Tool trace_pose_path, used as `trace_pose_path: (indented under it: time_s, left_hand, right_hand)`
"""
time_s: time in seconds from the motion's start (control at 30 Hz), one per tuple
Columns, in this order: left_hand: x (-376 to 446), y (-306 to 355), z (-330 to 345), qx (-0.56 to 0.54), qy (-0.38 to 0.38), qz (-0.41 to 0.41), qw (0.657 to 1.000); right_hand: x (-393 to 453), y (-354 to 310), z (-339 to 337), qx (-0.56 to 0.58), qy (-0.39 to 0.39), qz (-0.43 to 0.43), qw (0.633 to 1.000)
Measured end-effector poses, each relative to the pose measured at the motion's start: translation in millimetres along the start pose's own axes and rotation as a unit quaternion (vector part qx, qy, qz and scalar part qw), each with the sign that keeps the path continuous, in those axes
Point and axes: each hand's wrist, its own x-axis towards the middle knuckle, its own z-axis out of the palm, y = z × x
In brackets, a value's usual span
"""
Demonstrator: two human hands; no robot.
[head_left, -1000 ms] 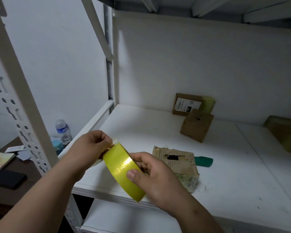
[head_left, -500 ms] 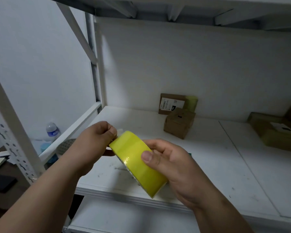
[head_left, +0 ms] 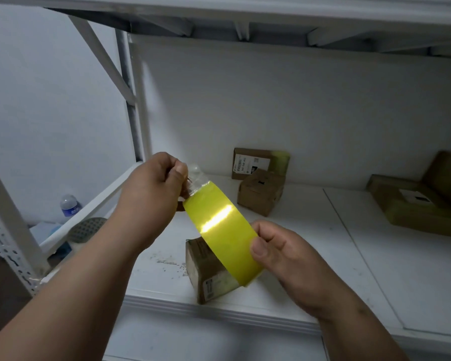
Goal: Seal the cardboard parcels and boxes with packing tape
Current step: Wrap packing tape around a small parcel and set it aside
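Right now the left hand (head_left: 151, 194) pinches what looks like the clear tape end while the right hand (head_left: 284, 254) grips the yellow-green packing tape roll (head_left: 221, 235); pull steadily, straight.

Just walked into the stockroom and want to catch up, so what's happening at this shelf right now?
A person is getting packing tape ready. The right hand holds a yellow tape roll while the left hand pinches its clear loose end and pulls it off the roll. A small cardboard parcel lies on the white shelf just below the roll, with more boxes further back. No tape is on that parcel yet.
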Motion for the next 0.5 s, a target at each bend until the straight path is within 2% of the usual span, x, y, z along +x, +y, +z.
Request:
trace_pose_path:
  time_s: [0.07,0.13,0.27,0.33,0.4,0.5]
  left_hand:
    - [-1,5,6,-0.022,-0.004,-0.004,1.0]
    - [0,8,10,-0.048,-0.01,-0.01,0.999]
    - [2,7,25,-0.098,-0.004,-0.038,0.994]
    - [6,3,28,-0.126,0.028,-0.055,0.99]
    - [13,-4,26,-0.157,0.059,-0.07,0.983]
    - [19,-24,28,-0.142,0.056,-0.096,0.984]
  right_hand:
    - [-5,-5,-13,0.06,-0.043,-0.001,0.997]
    - [-8,-10,-25,0.058,-0.055,-0.014,0.997]
    - [0,-18,-42,0.026,0.02,-0.034,0.999]
    - [6,-21,-48,-0.031,0.084,-0.033,0.995]
    - [12,-21,-54,-0.15,0.144,-0.02,0.978]
    - [22,-14,-60,-0.266,0.183,0.027,0.946]
